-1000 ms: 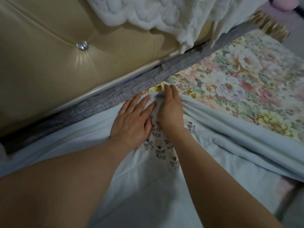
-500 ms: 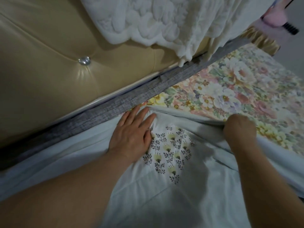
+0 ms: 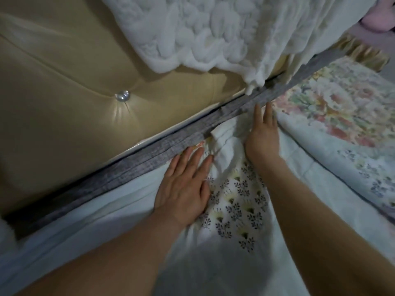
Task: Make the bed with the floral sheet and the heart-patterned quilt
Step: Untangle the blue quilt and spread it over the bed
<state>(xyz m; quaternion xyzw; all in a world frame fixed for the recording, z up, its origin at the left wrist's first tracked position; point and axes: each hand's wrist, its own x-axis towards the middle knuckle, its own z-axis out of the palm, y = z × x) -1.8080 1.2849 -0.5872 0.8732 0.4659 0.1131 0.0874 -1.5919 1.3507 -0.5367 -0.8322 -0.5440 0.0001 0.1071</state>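
A pale blue quilt point(image 3: 245, 263) with a patch of small dark sprigs lies over the near part of the bed. Beyond it the floral sheet point(image 3: 333, 103) shows at the right. My left hand point(image 3: 183, 186) lies flat on the quilt's top edge beside the grey mattress edge point(image 3: 149, 154). My right hand point(image 3: 264, 133) presses flat with straight fingers on a bunched fold of the quilt, its fingertips reaching the grey edge.
A tufted tan headboard point(image 3: 74, 103) with a crystal button point(image 3: 123, 96) rises along the left. A fluffy white blanket point(image 3: 213, 33) hangs over its top. A gold fringe point(image 3: 359, 52) and something pink point(image 3: 376, 22) sit at the far right.
My right hand has let go of the quilt's edge at the right, moved back toward the headboard and now lies flat. More quilt is bunched near the grey edge. My left hand has stayed in place.
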